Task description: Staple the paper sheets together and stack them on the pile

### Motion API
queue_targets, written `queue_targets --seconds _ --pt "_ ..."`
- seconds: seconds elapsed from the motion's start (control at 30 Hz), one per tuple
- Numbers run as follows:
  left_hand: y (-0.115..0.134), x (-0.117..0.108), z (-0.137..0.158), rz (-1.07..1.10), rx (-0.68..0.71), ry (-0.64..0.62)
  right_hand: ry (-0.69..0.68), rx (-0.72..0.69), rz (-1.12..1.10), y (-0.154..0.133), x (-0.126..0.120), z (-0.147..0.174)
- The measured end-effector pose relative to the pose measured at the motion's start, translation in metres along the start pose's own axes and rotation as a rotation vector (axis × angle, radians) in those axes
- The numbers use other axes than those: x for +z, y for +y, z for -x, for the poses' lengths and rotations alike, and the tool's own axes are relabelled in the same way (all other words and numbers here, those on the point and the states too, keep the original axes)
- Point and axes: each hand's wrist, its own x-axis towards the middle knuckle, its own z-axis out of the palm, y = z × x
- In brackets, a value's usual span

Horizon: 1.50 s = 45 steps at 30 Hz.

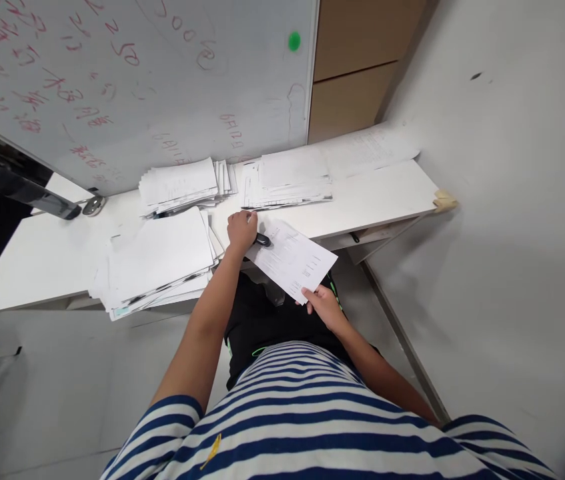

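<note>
My left hand (242, 231) is closed around what looks like a black stapler (263, 240). Most of it is hidden by the fingers; its rounded end pokes out over the upper left corner of a printed sheet of paper (292, 259). By the lower right corner, my right hand (325, 307) grips that sheet, thumb on top and fingers beneath. The sheet slants across the desk's front edge, partly over my lap. Whether it is one sheet or a few together, I cannot tell.
A large paper stack (162, 257) overhangs the front of the white desk (37, 257). Behind it lie another stack (179, 183) and a flatter pile (287, 177). A whiteboard (127, 87) with red writing stands at the back; a wall (502, 200) closes the right side.
</note>
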Motion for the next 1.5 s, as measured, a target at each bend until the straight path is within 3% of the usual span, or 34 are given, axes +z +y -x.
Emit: queue_targets --seconds 0.23,0.4,0.5,0.6,0.7,0.8,0.9,0.97,1.03,1.13,1.2,1.37,1.5 --pt "0.004 0.008 0.002 -0.112 0.143 -0.011 0.015 -0.013 0.062 -0.002 -0.003 0.0" --pt "0.001 0.005 0.002 0.057 -0.016 0.007 0.03 -0.03 0.047 -0.006 -0.001 0.002" --pt "-0.005 0.0 0.005 0.228 -0.012 0.026 0.071 -0.064 0.01 -0.013 -0.005 -0.001" --pt "-0.016 -0.005 0.011 0.233 0.145 -0.002 0.213 -0.121 0.014 -0.022 -0.02 -0.008" --pt "-0.029 -0.007 0.016 0.039 0.267 -0.053 0.384 -0.195 0.216 -0.034 -0.042 -0.014" --pt "-0.035 -0.005 0.018 -0.054 0.2 0.019 0.576 -0.271 0.488 -0.044 -0.065 -0.013" --pt "-0.034 -0.002 0.018 -0.071 0.13 0.099 0.686 -0.282 0.466 -0.049 -0.084 -0.009" --pt "-0.032 -0.003 0.02 -0.084 0.179 0.102 0.642 -0.26 0.264 -0.05 -0.092 -0.006" --pt "-0.031 -0.004 0.023 -0.098 0.315 0.059 0.569 -0.243 0.067 -0.048 -0.097 -0.004" --pt "-0.032 -0.004 0.029 -0.141 0.54 -0.035 0.54 -0.224 -0.022 -0.044 -0.096 -0.003" --pt "-0.033 -0.002 0.032 -0.173 0.611 -0.053 0.529 -0.211 -0.043 -0.042 -0.093 -0.003" --pt "-0.036 0.006 0.03 -0.24 0.561 -0.001 0.474 -0.23 -0.13 -0.046 -0.079 -0.01" --pt "-0.039 0.013 0.022 -0.223 0.505 0.008 0.359 -0.261 -0.137 -0.067 -0.052 -0.037"
